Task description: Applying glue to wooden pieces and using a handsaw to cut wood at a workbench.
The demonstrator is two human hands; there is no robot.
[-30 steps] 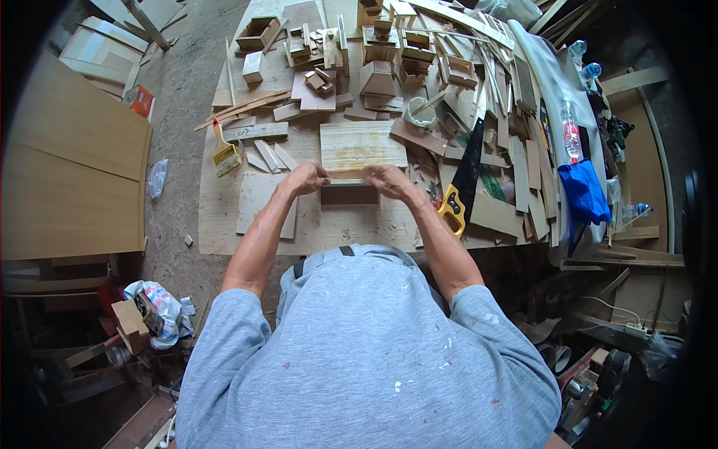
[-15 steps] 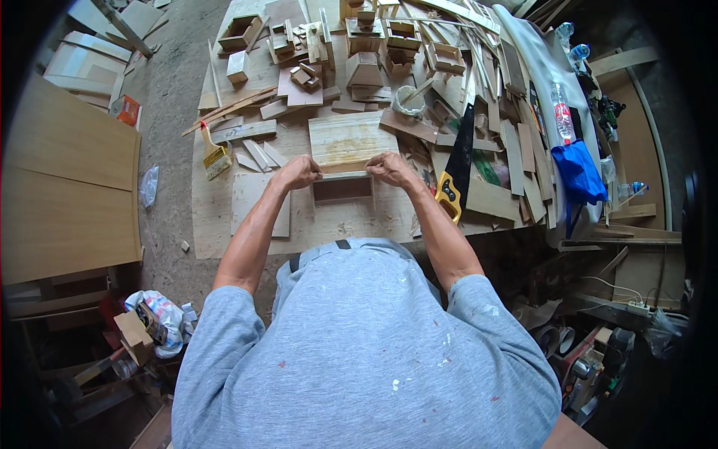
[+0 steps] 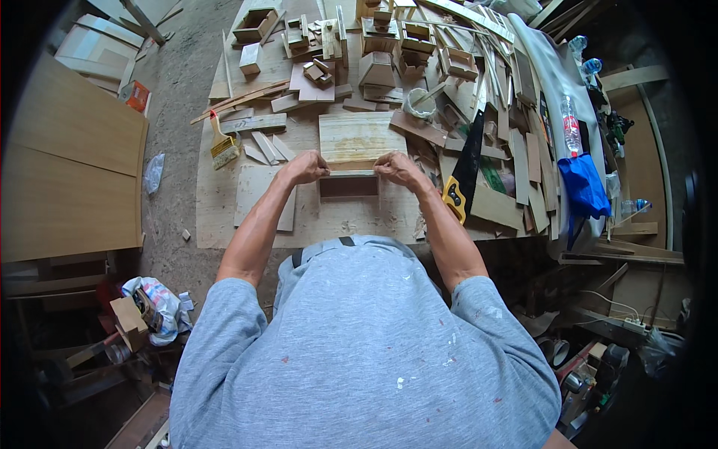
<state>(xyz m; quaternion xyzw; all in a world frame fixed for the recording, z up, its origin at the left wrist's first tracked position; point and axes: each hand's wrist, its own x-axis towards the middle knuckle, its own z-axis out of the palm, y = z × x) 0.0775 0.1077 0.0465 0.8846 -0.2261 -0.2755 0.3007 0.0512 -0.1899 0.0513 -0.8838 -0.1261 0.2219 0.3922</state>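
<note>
A small wooden box with a pale board rising behind its top edge sits on the plywood worktop. My left hand pinches the left end of the box's top edge or strip; my right hand pinches the right end, its exact fingertip contact small to see. A yellow-handled saw lies just right of my right hand. A paintbrush rests to the left, near loose offcuts and a flat board.
Small wooden boxes, scrap strips and a white bucket cover the back and right. A blue bag and plastic bottles are at the right edge. A large panel stands left, beside the concrete floor.
My right hand has shifted slightly outward along the top edge toward its right end. My left hand stays at the left end. The whole view has shifted a little with the head.
</note>
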